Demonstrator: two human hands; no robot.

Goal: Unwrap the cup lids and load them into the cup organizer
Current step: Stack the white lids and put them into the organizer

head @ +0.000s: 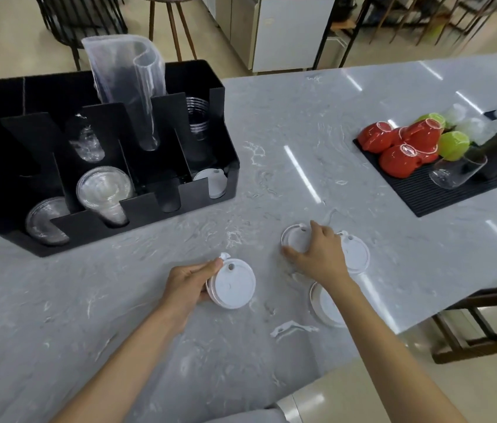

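My left hand [187,282] grips a small stack of white cup lids [235,285] at its left edge, resting on the marble counter. My right hand [317,254] lies over another white lid [294,239], fingers spread around it. Two more white lids lie close by: one to the right of that hand [357,254] and one under my forearm [322,303]. The black cup organizer [149,206] stands at the back left, with white lids [212,184] in its front right slot and clear lids [103,187] in the left slots.
Clear plastic sleeves [128,77] stick up from the organizer's back. A black ribbed mat [442,193] at the right carries red and green cups [408,145] and a tipped glass [457,172]. The counter's edge runs diagonally at the lower right, above a wooden stool [491,319].
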